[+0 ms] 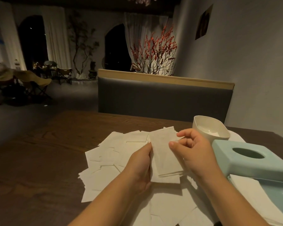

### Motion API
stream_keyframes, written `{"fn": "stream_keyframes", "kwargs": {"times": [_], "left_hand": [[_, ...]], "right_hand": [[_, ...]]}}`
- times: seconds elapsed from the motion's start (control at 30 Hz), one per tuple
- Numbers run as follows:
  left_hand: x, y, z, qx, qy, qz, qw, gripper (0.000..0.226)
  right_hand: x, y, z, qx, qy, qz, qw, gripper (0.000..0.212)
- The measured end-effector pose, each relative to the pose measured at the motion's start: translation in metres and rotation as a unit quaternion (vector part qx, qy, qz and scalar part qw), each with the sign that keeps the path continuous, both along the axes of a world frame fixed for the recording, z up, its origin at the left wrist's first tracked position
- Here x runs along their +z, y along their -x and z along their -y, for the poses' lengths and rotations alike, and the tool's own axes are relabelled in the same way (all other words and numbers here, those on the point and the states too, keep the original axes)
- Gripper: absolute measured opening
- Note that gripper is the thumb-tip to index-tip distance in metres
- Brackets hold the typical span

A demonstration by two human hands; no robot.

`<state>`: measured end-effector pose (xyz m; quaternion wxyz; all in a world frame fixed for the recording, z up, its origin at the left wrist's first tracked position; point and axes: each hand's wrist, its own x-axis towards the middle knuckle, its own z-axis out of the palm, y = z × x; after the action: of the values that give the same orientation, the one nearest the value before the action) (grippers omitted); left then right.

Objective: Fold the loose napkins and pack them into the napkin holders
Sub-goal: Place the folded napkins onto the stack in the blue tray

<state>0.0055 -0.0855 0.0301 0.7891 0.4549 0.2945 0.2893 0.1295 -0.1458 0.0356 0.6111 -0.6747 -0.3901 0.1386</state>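
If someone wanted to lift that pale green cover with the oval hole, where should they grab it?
Probably from above, by the two long sides of the pale green cover. It lies flat and boxy beside the tray, so its side walls offer parallel faces; the oval hole on top is another finger hold.

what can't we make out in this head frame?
- Folded napkin stack: sheet count unreadable, edges blur together.
- Left hand: fingers hidden behind the stack.
- White holder: contents unclear, dim and glary.
- Teal tray: cut by the right edge.
- Loose napkins: near ones run under the forearms and off the bottom edge.
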Motion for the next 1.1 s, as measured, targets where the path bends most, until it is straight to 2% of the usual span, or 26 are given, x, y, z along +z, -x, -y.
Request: {"fn": "stream_keyframes", "kwargs": {"times": [0.17, 0.27, 0.33, 0.4, 0.53, 0.7, 0.8, 0.87, 0.93, 1.0, 1.1], "left_hand": [[0.0, 0.001, -0.003, 0.0, 0.007, 0.01, 1.0, 0.043], [-0.002, 0.0, -0.001, -0.02, -0.028, 0.008, 0.999, 0.026], [-0.006, 0.0, -0.002, -0.02, -0.067, -0.001, 0.998, 0.022], [-0.007, 0.001, -0.002, -0.018, -0.083, -0.013, 0.996, 0.02], [-0.007, 0.002, -0.005, -0.027, -0.091, -0.026, 0.995, 0.014], [-0.008, 0.003, -0.006, -0.031, -0.082, -0.018, 0.996, 0.019], [-0.012, 0.001, -0.008, -0.014, -0.088, -0.027, 0.996, 0.019], [-0.015, -0.001, -0.008, -0.004, -0.086, -0.026, 0.996, 0.018], [-0.017, -0.002, -0.008, 0.0, -0.083, -0.021, 0.996, 0.018], [-0.015, -0.004, -0.006, 0.001, -0.085, -0.011, 0.996, 0.019], [-0.01, -0.008, -0.003, 0.027, -0.077, -0.005, 0.997, 0.023]], "right_hand": [[-0.003, 0.001, 0.0, 0.006, 0.006, -0.011, 1.0, 0.027], [-0.006, 0.003, -0.001, -0.002, -0.001, 0.011, 1.0, 0.029], [-0.004, 0.001, -0.002, -0.053, -0.016, 0.027, 0.998, 0.028], [0.0, -0.007, -0.002, -0.082, 0.0, -0.014, 0.997, 0.026], [-0.002, -0.016, -0.001, 0.007, 0.112, -0.124, 0.986, 0.027], [0.006, -0.025, 0.009, -0.079, -0.021, -0.019, 0.997, 0.022], [0.021, -0.031, 0.015, -0.104, -0.073, -0.089, 0.988, 0.015], [0.028, -0.03, 0.021, -0.056, -0.097, -0.165, 0.98, 0.013], [0.031, -0.025, 0.024, 0.027, -0.085, -0.201, 0.975, 0.008], [0.022, -0.018, 0.019, 0.091, -0.038, -0.178, 0.979, 0.013], [0.004, -0.005, 0.006, 0.058, 0.065, 0.004, 0.996, 0.021]]}}
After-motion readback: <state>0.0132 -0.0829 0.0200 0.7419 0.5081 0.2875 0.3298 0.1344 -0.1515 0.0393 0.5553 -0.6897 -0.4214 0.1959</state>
